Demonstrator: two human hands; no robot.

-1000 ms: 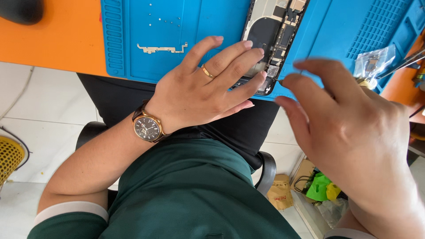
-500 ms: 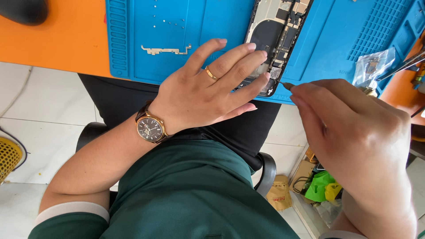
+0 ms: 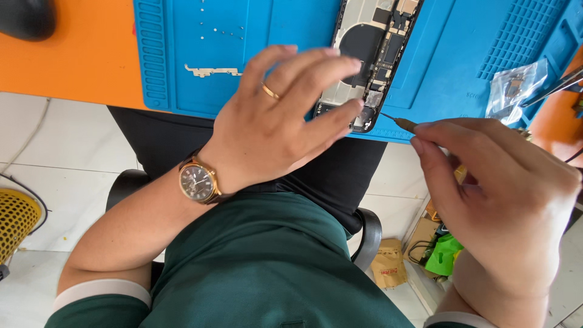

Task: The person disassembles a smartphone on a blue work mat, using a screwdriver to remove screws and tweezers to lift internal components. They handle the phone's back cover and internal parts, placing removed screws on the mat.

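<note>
Head view: left hand (image 3: 276,124) spread flat over opened phone (image 3: 371,58) on blue repair mat (image 3: 182,54), steadying it; right hand (image 3: 498,188) pinching fine screwdriver (image 3: 398,121), tip apparently at phone's lower edge.

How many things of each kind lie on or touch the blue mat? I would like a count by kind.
Opened phone, under the left hand: 1
Screwdriver, in the right hand: 1
Metal bracket: 1
Clear plastic bag: 1
Tweezers: 1
Total: 5, on the blue mat; tiny screws not counted.
</note>
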